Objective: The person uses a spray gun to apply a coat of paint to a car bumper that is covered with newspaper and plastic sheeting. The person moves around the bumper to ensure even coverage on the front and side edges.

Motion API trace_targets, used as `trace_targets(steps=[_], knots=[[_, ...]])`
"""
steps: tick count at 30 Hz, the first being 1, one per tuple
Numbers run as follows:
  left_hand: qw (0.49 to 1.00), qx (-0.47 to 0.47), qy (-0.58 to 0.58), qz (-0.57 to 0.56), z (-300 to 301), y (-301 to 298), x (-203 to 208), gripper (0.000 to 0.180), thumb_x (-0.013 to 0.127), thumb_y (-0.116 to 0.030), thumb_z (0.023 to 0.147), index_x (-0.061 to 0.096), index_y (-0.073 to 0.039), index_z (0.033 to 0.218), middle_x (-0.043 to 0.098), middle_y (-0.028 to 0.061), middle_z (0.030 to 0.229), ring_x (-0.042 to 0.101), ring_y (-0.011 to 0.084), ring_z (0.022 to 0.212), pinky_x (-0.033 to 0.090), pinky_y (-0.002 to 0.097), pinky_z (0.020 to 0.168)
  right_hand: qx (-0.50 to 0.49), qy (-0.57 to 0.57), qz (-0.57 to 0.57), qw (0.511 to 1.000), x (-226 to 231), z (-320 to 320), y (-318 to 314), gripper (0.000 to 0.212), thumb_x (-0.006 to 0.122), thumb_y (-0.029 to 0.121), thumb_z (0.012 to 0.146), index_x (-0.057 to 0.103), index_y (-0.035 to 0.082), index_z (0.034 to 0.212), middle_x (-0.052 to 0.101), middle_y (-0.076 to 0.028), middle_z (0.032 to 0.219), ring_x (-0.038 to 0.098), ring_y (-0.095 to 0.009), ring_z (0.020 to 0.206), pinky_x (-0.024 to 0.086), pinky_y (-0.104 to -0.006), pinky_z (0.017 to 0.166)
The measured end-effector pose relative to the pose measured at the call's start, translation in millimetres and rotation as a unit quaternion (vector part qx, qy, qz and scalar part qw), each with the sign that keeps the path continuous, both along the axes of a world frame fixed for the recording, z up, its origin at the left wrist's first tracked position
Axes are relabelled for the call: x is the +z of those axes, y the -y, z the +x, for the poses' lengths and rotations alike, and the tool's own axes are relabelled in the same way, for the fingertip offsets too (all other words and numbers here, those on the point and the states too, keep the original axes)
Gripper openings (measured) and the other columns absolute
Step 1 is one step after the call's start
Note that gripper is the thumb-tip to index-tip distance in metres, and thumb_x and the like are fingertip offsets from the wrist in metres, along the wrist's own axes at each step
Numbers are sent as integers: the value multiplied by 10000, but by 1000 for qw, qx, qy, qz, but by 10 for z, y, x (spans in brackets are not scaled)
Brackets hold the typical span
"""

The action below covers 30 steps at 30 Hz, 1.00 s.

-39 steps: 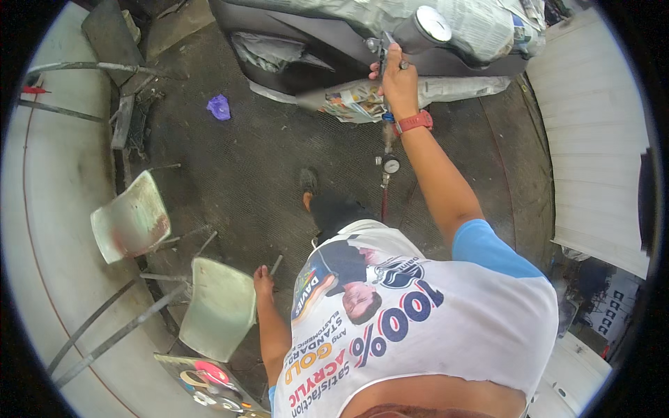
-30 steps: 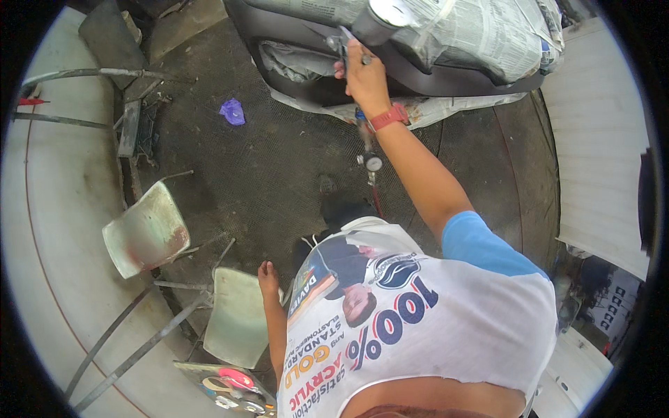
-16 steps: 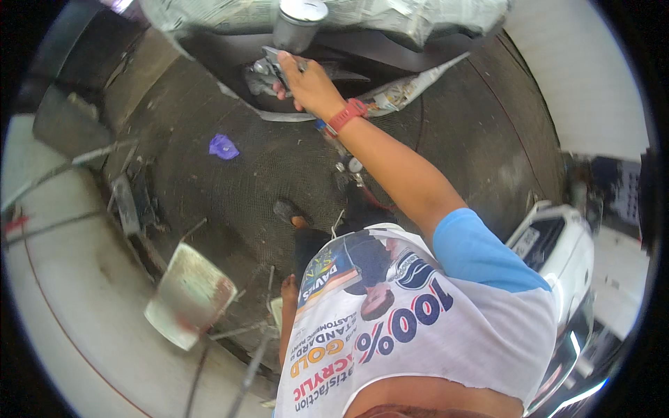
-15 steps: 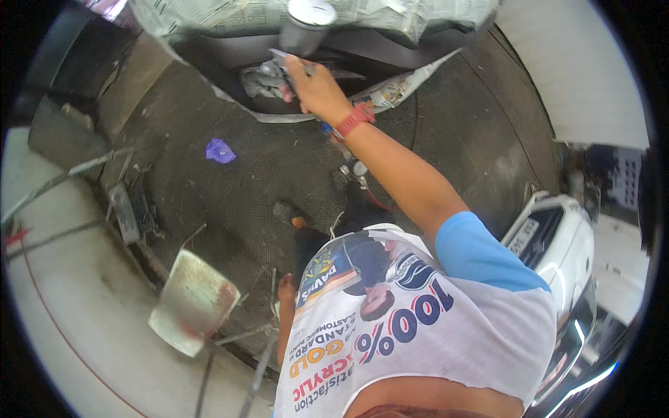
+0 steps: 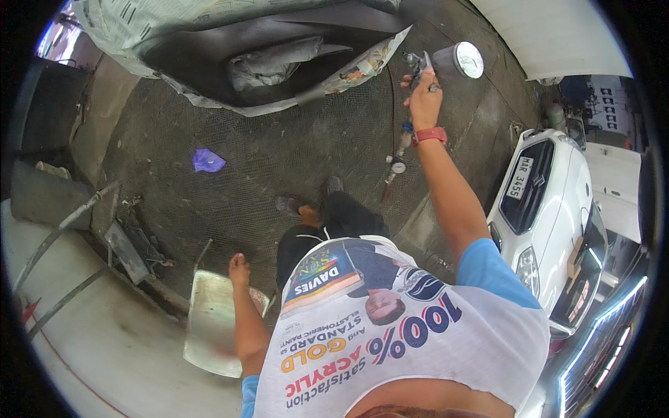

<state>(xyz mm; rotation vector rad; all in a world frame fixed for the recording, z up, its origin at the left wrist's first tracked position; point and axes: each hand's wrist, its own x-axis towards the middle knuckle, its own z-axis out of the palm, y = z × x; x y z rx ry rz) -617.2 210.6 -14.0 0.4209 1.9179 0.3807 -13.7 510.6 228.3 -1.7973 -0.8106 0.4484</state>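
My right hand (image 5: pixel 426 97), with a red watch at the wrist, is closed around a spray gun (image 5: pixel 418 64). The gun's grey cup (image 5: pixel 458 60) with a white lid points out to the right. Below the hand hang a hose fitting and a round pressure gauge (image 5: pixel 398 167). Left of the gun is a dark grey sprayed panel (image 5: pixel 202 52), edged with newspaper masking (image 5: pixel 139 21). A crumpled grey masked piece (image 5: pixel 272 64) sits in its middle. My left hand (image 5: pixel 239 269) hangs low at my left side, its fingers curled, with nothing visible in them.
A purple crumpled wrapper (image 5: pixel 208 161) lies on the dark floor. A pale stained panel (image 5: pixel 216 324) is beside my left arm, near metal bars (image 5: pixel 66 226). A white car (image 5: pixel 540 202) stands at right. A thin hose runs along the floor at upper right.
My right hand has swung the spray gun right, away from the panel's middle, and its cup has tipped sideways. The left hand has come into fuller view as I turned.
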Motion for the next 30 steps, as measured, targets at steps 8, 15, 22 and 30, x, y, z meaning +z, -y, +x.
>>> trace_targets(steps=[8, 15, 22, 30], knots=[[986, -157, -30, -48, 410, 345, -85, 541, 654, -418, 1025, 625, -29, 1400, 718, 135, 1264, 699, 255, 1088, 535, 381, 948, 122, -111, 82, 983, -397, -1363, -70, 510, 408, 428, 1136, 660, 12, 1292, 753, -77, 913, 696, -126, 702, 500, -261, 488], [981, -188, -32, -18, 367, 574, 122, 591, 638, -426, 1028, 589, 6, 1428, 661, 202, 1396, 611, 323, 1329, 453, 403, 1127, 253, -222, 138, 932, -536, -2305, -195, 458, 559, 298, 1100, 579, 99, 1512, 733, -73, 845, 670, -102, 759, 564, -289, 740], [988, -141, -54, -41, 233, 936, 242, 570, 626, -405, 1038, 595, 26, 1411, 668, 219, 1368, 653, 338, 1252, 483, 406, 1090, 282, -173, 133, 934, -819, -2015, -243, 493, 492, 340, 1127, 537, 74, 1539, 737, -65, 934, 663, -104, 784, 528, -262, 652], [981, -175, -28, -76, 631, 1057, 332, 553, 610, -409, 1052, 594, 5, 1419, 697, 189, 1321, 698, 283, 1168, 567, 365, 927, 119, -108, 127, 979, -1009, -770, 0, 496, 430, 405, 1134, 667, -20, 1228, 763, -98, 975, 730, -141, 781, 505, -266, 472]])
